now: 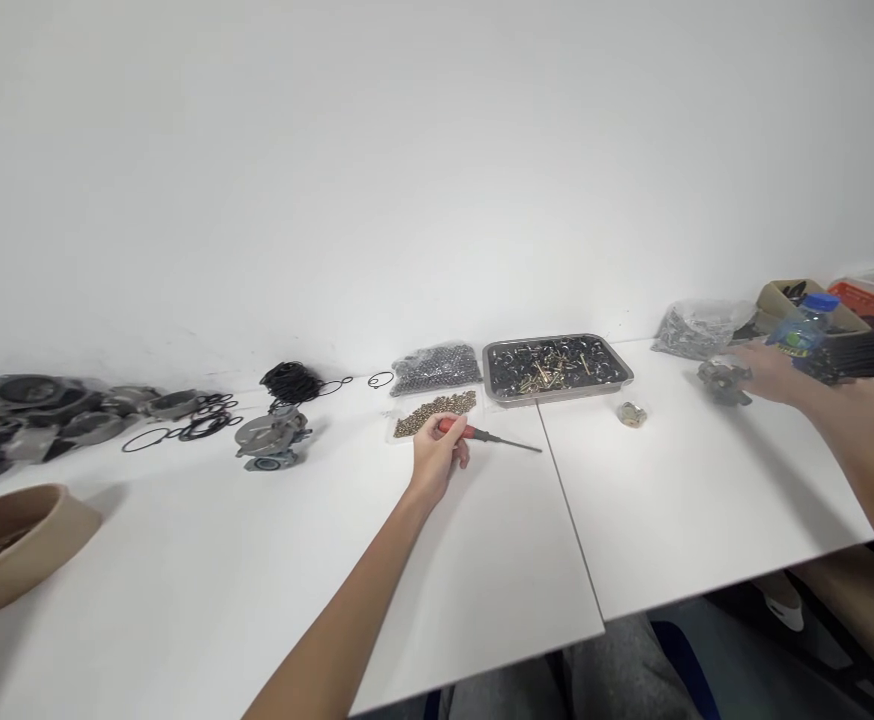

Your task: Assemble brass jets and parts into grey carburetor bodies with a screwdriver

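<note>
My left hand [437, 452] is closed around the red handle of a screwdriver [491, 436], whose thin shaft points right along the white table [272, 560]. Just behind it lies a pile of small brass screws [437, 410]. My right hand [771, 372] reaches far right and touches a grey metal part [723, 380]; its fingers are blurred and I cannot make out a grip. A metal tray [557, 368] of black and brass fasteners sits between the hands.
A grey cast housing [272, 438], black O-rings [204, 420] and more housings [32, 410] lie at the left. A brown bowl [13, 550] stands near left. A bag of black parts [435, 368], a small lump [632, 413], a plastic bag [699, 325], a bottle [808, 325] and black tubes [868, 360] lie right.
</note>
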Tool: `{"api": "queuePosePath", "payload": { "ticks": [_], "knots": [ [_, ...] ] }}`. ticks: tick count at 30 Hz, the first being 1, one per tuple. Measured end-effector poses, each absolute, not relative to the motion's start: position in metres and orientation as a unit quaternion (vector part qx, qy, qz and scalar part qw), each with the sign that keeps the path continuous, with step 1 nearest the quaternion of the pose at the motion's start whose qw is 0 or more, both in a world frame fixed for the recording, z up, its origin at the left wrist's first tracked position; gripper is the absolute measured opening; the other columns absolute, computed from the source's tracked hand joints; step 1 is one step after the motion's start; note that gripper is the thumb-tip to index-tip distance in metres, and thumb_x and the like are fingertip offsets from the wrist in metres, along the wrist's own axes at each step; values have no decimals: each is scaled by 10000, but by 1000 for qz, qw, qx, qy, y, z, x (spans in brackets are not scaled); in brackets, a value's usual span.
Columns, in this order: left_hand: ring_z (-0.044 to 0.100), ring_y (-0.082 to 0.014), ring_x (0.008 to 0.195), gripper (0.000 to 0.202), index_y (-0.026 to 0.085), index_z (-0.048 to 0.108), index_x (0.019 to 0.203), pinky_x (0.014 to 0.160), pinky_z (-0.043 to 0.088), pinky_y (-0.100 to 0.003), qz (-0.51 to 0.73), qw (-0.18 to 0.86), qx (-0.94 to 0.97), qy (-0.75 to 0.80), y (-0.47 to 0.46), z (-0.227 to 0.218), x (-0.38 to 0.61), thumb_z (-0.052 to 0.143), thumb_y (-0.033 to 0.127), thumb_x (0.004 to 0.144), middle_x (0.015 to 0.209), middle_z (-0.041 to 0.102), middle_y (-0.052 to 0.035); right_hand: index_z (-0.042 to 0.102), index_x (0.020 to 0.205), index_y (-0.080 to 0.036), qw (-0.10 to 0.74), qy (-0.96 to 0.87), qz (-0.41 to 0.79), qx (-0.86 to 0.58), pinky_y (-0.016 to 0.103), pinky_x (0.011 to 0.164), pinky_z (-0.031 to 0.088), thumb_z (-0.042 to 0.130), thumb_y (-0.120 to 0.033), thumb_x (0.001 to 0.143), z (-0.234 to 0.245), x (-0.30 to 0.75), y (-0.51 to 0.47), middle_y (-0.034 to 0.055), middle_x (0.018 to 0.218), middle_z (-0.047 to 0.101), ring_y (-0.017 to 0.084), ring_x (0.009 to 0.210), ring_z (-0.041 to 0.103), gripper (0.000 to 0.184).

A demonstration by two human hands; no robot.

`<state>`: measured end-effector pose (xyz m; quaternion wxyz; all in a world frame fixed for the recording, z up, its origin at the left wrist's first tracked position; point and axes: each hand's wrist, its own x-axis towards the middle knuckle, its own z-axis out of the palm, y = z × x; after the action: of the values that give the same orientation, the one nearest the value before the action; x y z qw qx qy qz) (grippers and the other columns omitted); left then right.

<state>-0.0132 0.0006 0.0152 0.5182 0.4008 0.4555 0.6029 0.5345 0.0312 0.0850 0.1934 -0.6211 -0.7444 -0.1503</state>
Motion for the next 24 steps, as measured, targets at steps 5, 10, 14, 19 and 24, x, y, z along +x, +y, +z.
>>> {"api": "queuePosePath", "payload": {
  "ticks": [5,10,14,19,24],
  "knots": [
    [570,-112,551,307,168,613,797,550,434,-232,564,407,515,501,0,15,-16,805,284,587,644,636,5,591,1218,-138,202,-762,-111,-606,456,982,355,529,-253,860,118,455,16,206,1209,588,328,1186,487,382],
    [560,-173,774,148,190,629,748,753,455,-307,465,248,682,507,-3,8,-16,750,235,674,755,612,-20,606,1106,-204,346,-806,-56,-476,450,946,431,506,-245,881,119,344,-5,100,1105,643,260,1060,570,249],
    [513,-213,846,58,191,623,850,798,440,-364,364,122,774,504,-4,-2,-13,616,173,795,836,593,-57,602,1037,-210,355,-868,2,-347,451,906,456,420,-109,881,82,283,-4,80,990,652,234,990,573,260],
    [496,-265,990,195,183,607,1015,883,433,-427,334,-8,763,553,-2,1,-19,581,222,826,1027,569,-109,585,1002,-201,395,-868,18,-299,444,838,462,369,-44,860,29,252,-3,67,873,632,221,869,553,303],
    [453,-364,1136,296,129,582,1110,959,377,-510,304,-130,632,701,14,32,-82,519,215,833,1161,515,-203,585,967,-220,418,-855,75,-297,424,785,470,373,-58,868,16,245,-12,43,777,598,208,807,550,285]
  ]
}}
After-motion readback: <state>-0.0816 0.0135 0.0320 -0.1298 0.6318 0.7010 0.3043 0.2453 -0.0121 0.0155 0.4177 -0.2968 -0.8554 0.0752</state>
